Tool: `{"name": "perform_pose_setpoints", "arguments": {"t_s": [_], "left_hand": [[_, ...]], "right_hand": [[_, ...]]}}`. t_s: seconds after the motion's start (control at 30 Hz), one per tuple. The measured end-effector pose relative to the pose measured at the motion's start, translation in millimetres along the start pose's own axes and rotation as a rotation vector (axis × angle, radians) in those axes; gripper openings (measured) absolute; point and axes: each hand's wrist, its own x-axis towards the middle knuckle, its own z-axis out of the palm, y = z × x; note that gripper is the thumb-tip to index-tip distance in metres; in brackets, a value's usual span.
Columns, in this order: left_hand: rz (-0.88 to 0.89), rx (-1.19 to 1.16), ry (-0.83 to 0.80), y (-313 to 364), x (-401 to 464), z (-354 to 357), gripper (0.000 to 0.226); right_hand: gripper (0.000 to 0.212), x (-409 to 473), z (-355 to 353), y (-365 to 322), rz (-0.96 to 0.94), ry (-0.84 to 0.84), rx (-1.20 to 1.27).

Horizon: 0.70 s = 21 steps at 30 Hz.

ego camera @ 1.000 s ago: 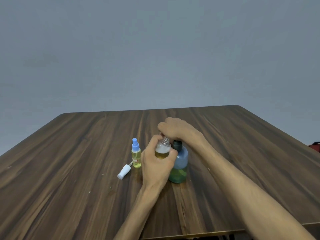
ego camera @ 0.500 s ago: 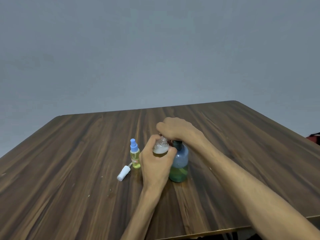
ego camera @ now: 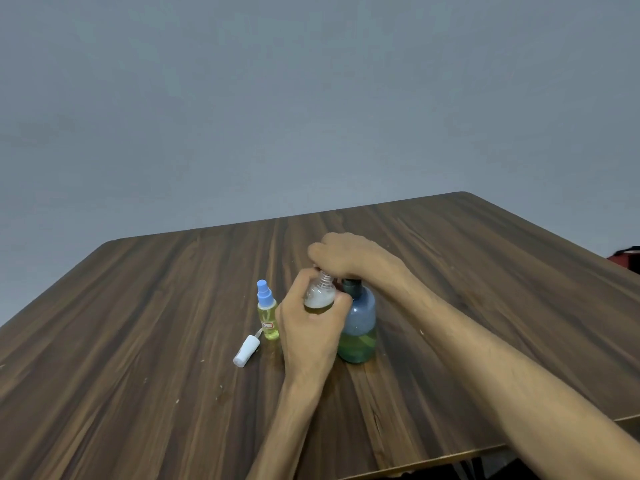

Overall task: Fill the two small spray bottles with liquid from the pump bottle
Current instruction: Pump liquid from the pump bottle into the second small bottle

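The dark, streaky wood-grain table [ego camera: 138,341] runs wide on every side of the work: its far edge meets a plain grey wall [ego camera: 311,98], its rounded far-right corner shows, and its near edge cuts across at lower right, leaving broad bare board to the left and behind the bottles. Near the middle stands the pump bottle [ego camera: 358,327] — a round-shouldered, translucent blue-grey plastic body, upright, with green liquid filling only its lower part and a dark collar at the neck. The right hand [ego camera: 349,256] lies over its top with the fingers curled down; the pump head is hidden beneath it, so I cannot tell just what the fingers grasp. Touching the bottle's left side, the left hand [ego camera: 308,327] wraps its fingers and thumb round an open spray bottle [ego camera: 320,294], clear and smooth with a ribbed threaded neck, held upright with its mouth tucked under the right hand; foam and a little yellowish liquid show inside. Just to the left stands the second spray bottle [ego camera: 267,311] — slim, upright, full of yellow-green liquid, labelled, and fitted with a blue sprayer top. A white sprayer cap [ego camera: 246,350] lies on its side near it, its thin tube pointing back towards that bottle.
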Motion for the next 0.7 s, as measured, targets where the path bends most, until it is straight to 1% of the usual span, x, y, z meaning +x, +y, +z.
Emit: {"name": "perform_pose_setpoints", "arguments": {"t_s": [0.1, 0.17, 0.23, 0.3, 0.37, 0.43, 0.5, 0.57, 0.63, 0.7], "left_hand": [[0.005, -0.011, -0.027, -0.3, -0.3, -1.6, 0.024], [0.004, -0.008, -0.027, -0.2, -0.1, -2.1, 0.024], [-0.014, -0.002, -0.014, -0.2, 0.3, -0.6, 0.025], [-0.017, 0.002, -0.012, 0.4, -0.1, -0.6, 0.025], [-0.01, -0.005, -0.016, 1.3, -0.8, -1.3, 0.025], [-0.006, -0.007, -0.017, 1.3, -0.2, -1.4, 0.026], [-0.017, 0.002, -0.018, 0.8, -0.8, -1.5, 0.024], [-0.01, 0.005, -0.018, 0.6, -0.9, -2.3, 0.022], [-0.005, 0.006, -0.021, -0.5, -1.3, -2.0, 0.021], [-0.01, 0.005, -0.018, -0.8, -0.6, -1.5, 0.022]], "right_hand": [[0.044, 1.0, -4.9, 0.6, -0.02, 0.092, 0.044], [0.046, 2.5, -1.0, 0.4, -0.004, 0.046, 0.053], [0.044, 2.8, 1.9, 1.3, -0.01, -0.001, 0.026], [0.043, -1.6, -1.4, -1.4, 0.004, 0.015, 0.028], [0.046, 0.0, -4.7, -0.9, -0.013, 0.074, 0.055], [0.049, 1.2, -2.4, -0.8, -0.003, 0.027, 0.057], [0.044, -0.1, 0.3, -0.8, -0.007, -0.008, 0.027], [0.042, -3.5, -1.8, -2.6, 0.003, 0.021, 0.033], [0.045, -1.8, -5.6, -1.7, -0.014, 0.079, 0.067], [0.048, 0.1, -2.9, -1.0, -0.007, 0.031, 0.06]]}}
